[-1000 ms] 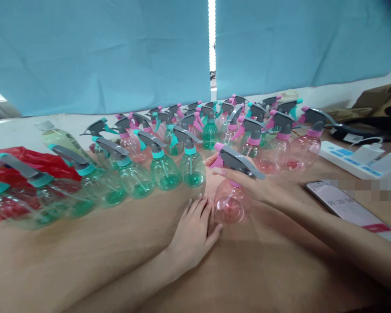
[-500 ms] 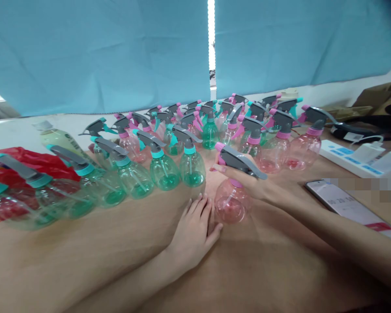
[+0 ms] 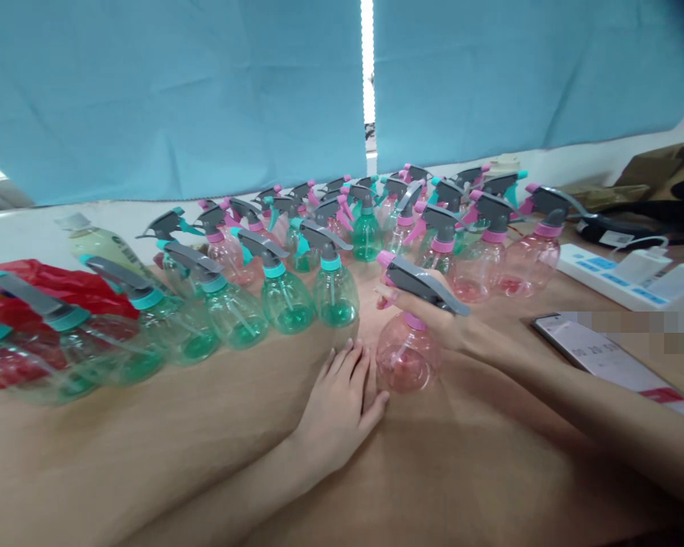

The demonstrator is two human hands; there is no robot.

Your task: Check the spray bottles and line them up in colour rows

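Note:
A pink spray bottle (image 3: pixel 407 357) with a grey trigger head and pink collar stands upright on the wooden table (image 3: pixel 233 441). My right hand (image 3: pixel 433 315) is wrapped round its neck, just under the trigger head. Flat on the table lies my left hand (image 3: pixel 342 403), its fingers stretched out beside the bottle's base; whether it touches the bottle I cannot tell. Nearest beyond it are a green spray bottle (image 3: pixel 336 296) and another green spray bottle (image 3: pixel 288 304), both with turquoise collars, part of a slanting row to the left.
Several more pink and green bottles crowd the back, among them a pink spray bottle (image 3: pixel 527 262). On the right lie a phone (image 3: pixel 609 365) and a white power strip (image 3: pixel 598 277). A red plastic bag (image 3: pixel 51 285) and a pale drink bottle (image 3: pixel 99 243) are at the left.
The fingers of my right hand have shifted slightly at the bottle's neck. The bottle and my left hand stay in place.

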